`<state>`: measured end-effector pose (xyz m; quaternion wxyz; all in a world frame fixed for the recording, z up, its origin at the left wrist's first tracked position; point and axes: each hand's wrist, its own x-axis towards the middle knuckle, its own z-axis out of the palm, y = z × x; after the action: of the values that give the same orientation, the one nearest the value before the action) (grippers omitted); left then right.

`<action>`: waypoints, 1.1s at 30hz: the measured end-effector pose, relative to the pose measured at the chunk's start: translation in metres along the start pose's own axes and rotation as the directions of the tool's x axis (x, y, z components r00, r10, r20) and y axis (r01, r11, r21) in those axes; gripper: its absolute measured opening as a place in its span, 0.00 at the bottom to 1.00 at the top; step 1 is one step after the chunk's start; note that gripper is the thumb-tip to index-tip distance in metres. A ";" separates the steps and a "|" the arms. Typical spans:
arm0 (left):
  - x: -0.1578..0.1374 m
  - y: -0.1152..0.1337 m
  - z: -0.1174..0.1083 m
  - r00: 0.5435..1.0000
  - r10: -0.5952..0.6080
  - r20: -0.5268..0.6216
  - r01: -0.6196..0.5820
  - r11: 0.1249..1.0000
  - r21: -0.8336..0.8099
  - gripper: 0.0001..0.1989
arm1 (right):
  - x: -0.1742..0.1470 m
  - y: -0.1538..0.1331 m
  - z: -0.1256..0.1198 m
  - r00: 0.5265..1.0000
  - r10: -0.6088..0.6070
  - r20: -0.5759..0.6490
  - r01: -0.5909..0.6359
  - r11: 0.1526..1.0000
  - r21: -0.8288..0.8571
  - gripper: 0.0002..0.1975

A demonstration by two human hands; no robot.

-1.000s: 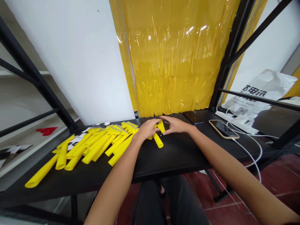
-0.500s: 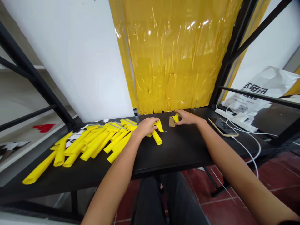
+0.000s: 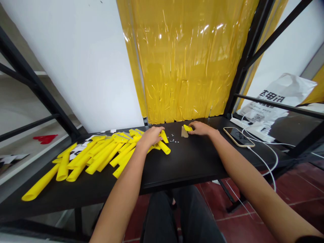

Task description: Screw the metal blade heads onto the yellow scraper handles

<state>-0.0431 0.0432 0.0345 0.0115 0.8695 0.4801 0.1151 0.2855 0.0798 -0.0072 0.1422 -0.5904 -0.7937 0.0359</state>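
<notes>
My left hand is closed on a yellow plastic scraper at the near end of the pile, its round handle pointing toward me. To the right, my right hand pinches a small flat yellow plastic piece above a brown cardboard scrap. Several tiny screws and nuts lie loose on the black table between my hands. Left of my left hand is a heap of yellow scrapers with hollow tube handles and grey strips at their heads.
A phone with a white cable lies on the right of the table. Behind it stands a white plastic bag. Black frame posts flank both sides; a yellow plastic curtain hangs at the back.
My left hand has moved slightly left with the scraper, and the loose screws and nuts now show. The yellow piece in my right hand has tilted flatter.
</notes>
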 end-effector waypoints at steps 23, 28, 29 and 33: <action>-0.003 0.024 -0.003 0.907 -0.370 -0.200 0.374 0.927 -0.017 0.19 | -0.010 -0.038 -0.026 0.932 0.213 -0.293 -0.181 0.975 0.132 0.17; -0.003 0.025 0.004 0.920 -0.391 -0.033 0.388 0.893 0.226 0.18 | -0.010 -0.010 -0.010 0.888 0.426 -0.170 -0.438 0.898 -0.035 0.15; -0.002 0.025 0.004 0.917 -0.397 -0.028 0.392 0.891 0.228 0.18 | -0.010 -0.010 -0.007 0.885 0.438 -0.154 -0.450 0.892 -0.048 0.16; -0.001 0.025 0.004 0.909 -0.415 -0.016 0.409 0.887 0.217 0.16 | -0.010 -0.012 -0.005 0.893 0.443 -0.080 -0.449 0.891 -0.073 0.16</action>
<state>-0.0224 0.0295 0.0341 -0.0512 0.7455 0.6630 0.0440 0.2787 0.0659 -0.0019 0.1277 -0.7633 -0.6332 0.0140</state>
